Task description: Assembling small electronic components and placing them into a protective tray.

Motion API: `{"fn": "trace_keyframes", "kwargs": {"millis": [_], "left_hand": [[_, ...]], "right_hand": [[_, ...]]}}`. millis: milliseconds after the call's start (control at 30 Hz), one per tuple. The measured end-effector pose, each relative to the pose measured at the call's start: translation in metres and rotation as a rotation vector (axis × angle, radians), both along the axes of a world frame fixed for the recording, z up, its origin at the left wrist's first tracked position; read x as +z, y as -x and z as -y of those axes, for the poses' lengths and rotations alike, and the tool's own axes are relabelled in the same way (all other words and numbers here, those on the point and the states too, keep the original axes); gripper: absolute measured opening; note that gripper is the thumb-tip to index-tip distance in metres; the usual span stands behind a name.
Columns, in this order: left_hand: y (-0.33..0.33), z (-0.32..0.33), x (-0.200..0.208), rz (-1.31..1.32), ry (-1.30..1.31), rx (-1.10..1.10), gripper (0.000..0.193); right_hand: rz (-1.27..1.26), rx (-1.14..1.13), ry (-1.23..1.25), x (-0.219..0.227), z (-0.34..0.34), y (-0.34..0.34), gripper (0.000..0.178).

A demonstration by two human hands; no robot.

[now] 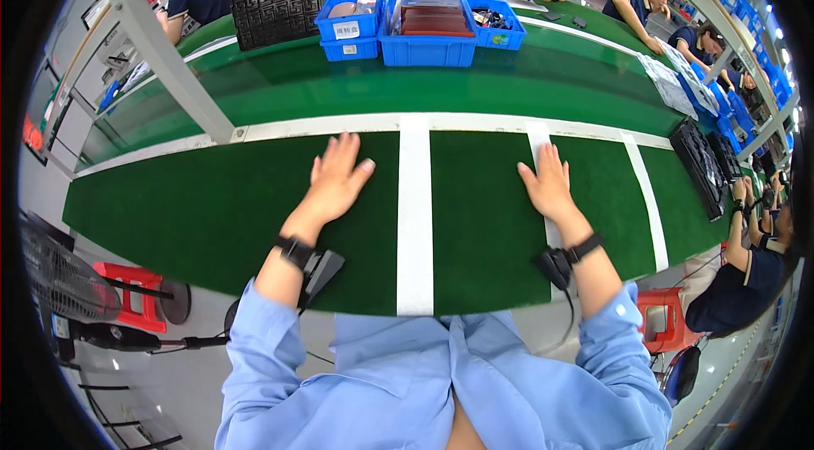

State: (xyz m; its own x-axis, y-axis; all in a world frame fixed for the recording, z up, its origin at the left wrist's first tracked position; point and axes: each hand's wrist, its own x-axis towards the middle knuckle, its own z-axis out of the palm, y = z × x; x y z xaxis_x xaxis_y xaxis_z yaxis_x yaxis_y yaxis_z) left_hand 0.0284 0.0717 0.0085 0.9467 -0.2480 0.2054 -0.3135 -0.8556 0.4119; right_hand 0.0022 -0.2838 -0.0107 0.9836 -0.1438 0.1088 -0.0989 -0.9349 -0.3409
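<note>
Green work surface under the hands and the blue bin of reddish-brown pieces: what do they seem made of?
Green work surface: possibly felt or a rubbery mat, matte, showing barely any shine. Blue bin: likely moulded plastic, smooth, with uniform colour and a formed rim.

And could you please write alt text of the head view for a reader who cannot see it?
A person's left hand and right hand, open and apparently empty, spread over a green worktop with white strips. Beyond them are blue bins, a black tray and several co-workers.
</note>
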Motion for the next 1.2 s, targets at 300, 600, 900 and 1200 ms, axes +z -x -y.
{"fn": "trace_keyframes", "kwargs": {"millis": [300,600,900,1200], "left_hand": [[-0.025,0.009,-0.011,-0.173,0.922,0.102,0.039],[-0.044,0.057,-0.026,-0.453,1.513,-0.292,0.039],[-0.018,0.073,-0.002,-0.653,1.128,-0.321,0.031],[-0.028,0.065,-0.007,-0.749,1.187,-0.369,0.032]], "right_hand": [[0.501,-0.12,-0.605,-0.011,-0.041,-0.047,0.042],[0.005,0.324,-1.241,-0.007,-0.132,-0.076,0.018],[-0.26,0.64,-1.196,-0.003,-0.149,-0.053,0.014],[-0.251,0.767,-1.049,-0.003,-0.144,-0.057,0.007]]}}
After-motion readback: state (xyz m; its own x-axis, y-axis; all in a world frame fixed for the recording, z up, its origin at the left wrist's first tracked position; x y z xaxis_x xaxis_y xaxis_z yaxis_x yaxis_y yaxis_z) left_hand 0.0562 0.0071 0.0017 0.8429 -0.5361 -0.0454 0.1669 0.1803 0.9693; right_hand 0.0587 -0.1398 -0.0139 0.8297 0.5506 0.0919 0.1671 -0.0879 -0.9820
